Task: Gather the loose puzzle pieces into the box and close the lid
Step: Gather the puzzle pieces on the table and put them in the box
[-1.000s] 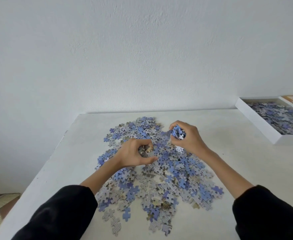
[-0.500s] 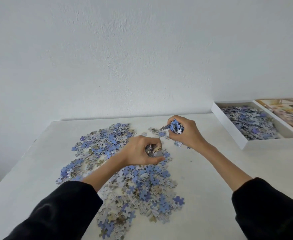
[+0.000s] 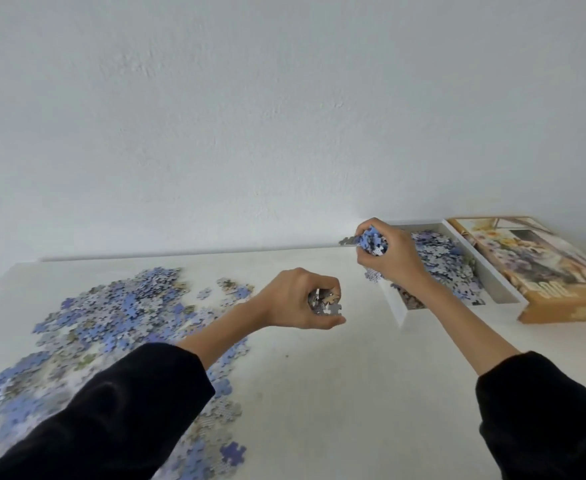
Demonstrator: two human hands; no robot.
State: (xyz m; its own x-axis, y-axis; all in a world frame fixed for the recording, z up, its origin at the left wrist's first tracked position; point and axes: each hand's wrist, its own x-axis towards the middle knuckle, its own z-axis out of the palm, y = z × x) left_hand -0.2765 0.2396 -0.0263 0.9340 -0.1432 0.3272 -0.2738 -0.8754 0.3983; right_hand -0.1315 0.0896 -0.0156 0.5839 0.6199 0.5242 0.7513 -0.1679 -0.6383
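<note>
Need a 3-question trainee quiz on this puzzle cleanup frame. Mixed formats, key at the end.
1. True or false: the lid is closed on the box.
2. Fill in: the left hand grips a handful of ____.
3. The right hand is: A) over the box's left part, B) resting on the lid, C) clasping the left hand.

Key:
1. False. The lid lies beside the open box.
2. puzzle pieces
3. A
</note>
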